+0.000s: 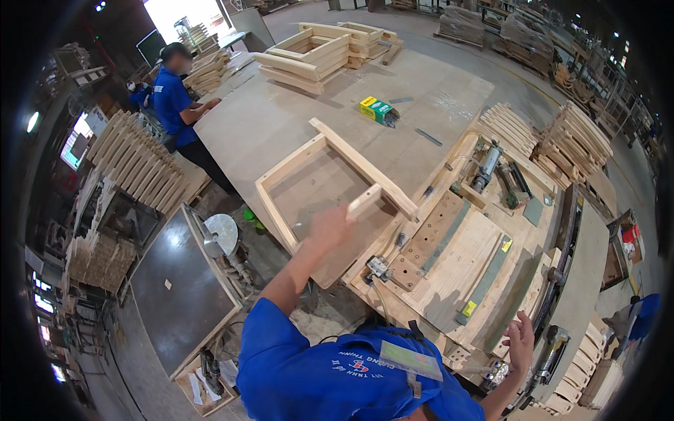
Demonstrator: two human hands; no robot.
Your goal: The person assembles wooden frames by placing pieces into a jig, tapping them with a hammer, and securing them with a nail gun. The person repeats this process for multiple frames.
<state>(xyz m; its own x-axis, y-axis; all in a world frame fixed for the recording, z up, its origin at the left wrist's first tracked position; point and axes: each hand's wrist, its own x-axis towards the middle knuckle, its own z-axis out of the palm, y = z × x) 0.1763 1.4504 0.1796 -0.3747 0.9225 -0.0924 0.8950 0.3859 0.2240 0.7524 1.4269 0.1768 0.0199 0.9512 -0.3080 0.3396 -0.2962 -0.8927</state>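
My left hand (331, 228) is closed around a short rail of a pale wooden frame (281, 219). The frame lies at the near edge of the big worktable (295, 112), partly over the corner of the wooden jig. Part of the rail is hidden behind my fingers. Nothing is in my right hand (518, 340), whose fingers are bent but apart. It hovers over the right side of the clamping jig (456, 274), beside a metal cylinder (552, 351).
Stacked wooden frames (316, 56) and a green-yellow box (379, 111) rest on the worktable. Across its left side stands a co-worker in blue (172, 98). A dark-topped table (179, 274) is at left. Piled curved slats (572, 144) stand at right.
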